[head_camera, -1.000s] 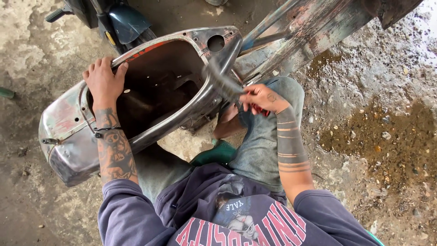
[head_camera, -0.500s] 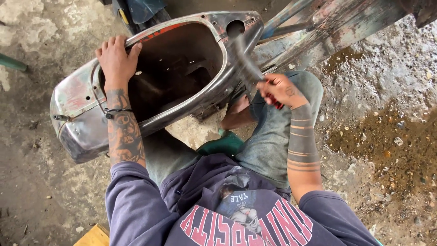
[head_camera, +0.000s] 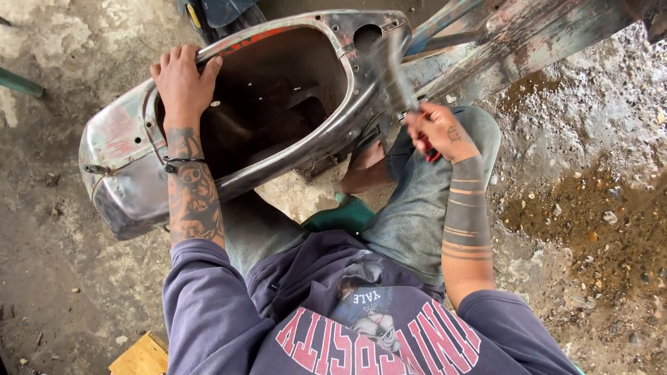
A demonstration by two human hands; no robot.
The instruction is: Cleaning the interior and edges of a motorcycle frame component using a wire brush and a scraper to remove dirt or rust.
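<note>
Lying tilted across the lap and the rough concrete floor [head_camera: 597, 160]: a bare scooter body shell [head_camera: 125, 160], worn metal with patches of red and grey, open cavity facing up, tail end rounded at the near left, front end running up and away to the right under a scuffed painted beam [head_camera: 528, 35]. Knees in faded jeans [head_camera: 424, 208] just under the shell's right flank, a green stool edge [head_camera: 347, 215] between them. On the shell's far rim, left hand [head_camera: 182, 80] laid flat, fingers curled over the edge and pressed onto the metal, forearm straight down toward the body, wrist banded with a thin cord. At the right flank, right hand [head_camera: 438, 132] closed tight round the red-gripped handle of a tool [head_camera: 396, 76], blurred with motion, its dark shaft rising toward the rim near a round hole [head_camera: 367, 33]; wrist bent inward, elbow tucked close to the knee. Best done, judging by the blur, with short controlled strokes aimed at one spot on the rim, the bracing palm kept well apart from the striking line, shell held firm against the thigh to stop it rocking. Exact kind of tool head: cannot tell.
</note>
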